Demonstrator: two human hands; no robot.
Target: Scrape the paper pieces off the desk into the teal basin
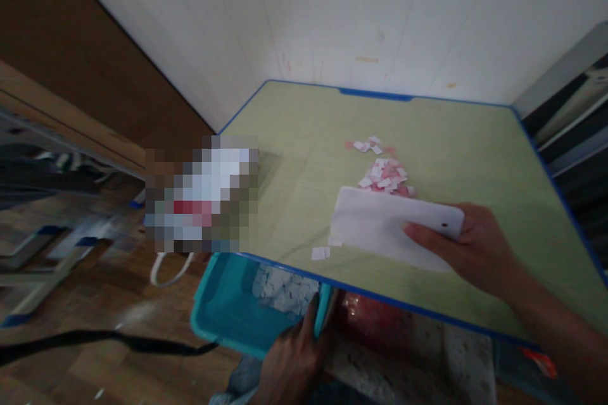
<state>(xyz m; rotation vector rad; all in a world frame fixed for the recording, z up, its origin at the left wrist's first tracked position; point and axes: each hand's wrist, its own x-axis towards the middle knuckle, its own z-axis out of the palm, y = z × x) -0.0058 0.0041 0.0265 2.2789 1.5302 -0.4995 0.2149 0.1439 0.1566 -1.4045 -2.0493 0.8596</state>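
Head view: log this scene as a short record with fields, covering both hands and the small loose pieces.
Right hand: holding a flat white round-cornered board
Left hand: at the right rim of a teal plastic tub
Tub contents: small flat white pieces
Surface: pale green tabletop with blue edging
Main pile: small pink and white pieces, beyond the board; contact unclear
Obscured: pixelated patch, left

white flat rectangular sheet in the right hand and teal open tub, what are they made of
White flat rectangular sheet: probably plastic, smooth and matt, judging by its even colour and rounded corners; card isn't ruled out. Teal open tub: likely moulded plastic, smooth, from its uniform colour and rounded rim.
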